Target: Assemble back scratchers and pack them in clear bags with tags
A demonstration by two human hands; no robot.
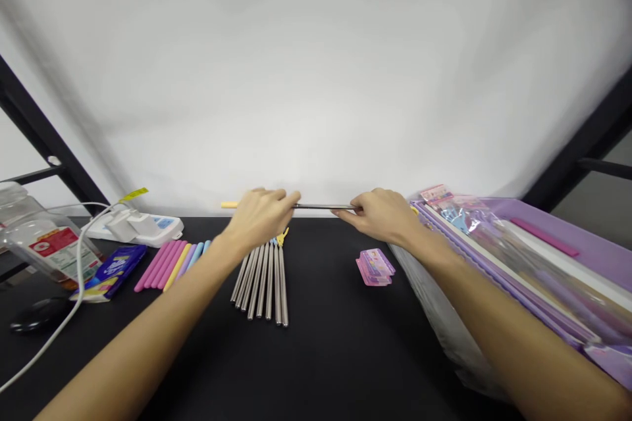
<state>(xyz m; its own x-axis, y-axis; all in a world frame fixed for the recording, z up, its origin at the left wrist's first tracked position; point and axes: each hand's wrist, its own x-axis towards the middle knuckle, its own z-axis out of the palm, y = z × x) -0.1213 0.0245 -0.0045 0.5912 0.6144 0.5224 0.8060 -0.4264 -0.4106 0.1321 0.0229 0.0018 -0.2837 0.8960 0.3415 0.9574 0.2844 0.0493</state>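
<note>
Level in front of the white wall, a thin metal rod (323, 206) stretches between my hands. My left hand (264, 214) is closed around it, and a yellow end piece (228, 204) sticks out to the left. My right hand (385, 210) pinches the other end, with the tip hidden by the fingers. Below my left hand, several metal rods (259, 283) lie side by side on the black table (326, 342), with small blue and yellow pieces at their far ends. A small stack of pink and purple cards (375, 266) rests below my right hand.
Pink, yellow, purple and blue sticks (165, 263) lie in a row at left. Near them are a blue packet (113, 270), white power strip (143, 227), white cable (79, 263), clear jar (54, 243) and black mouse (39, 316). A purple bin (597, 240) of plastic-wrapped items stands right.
</note>
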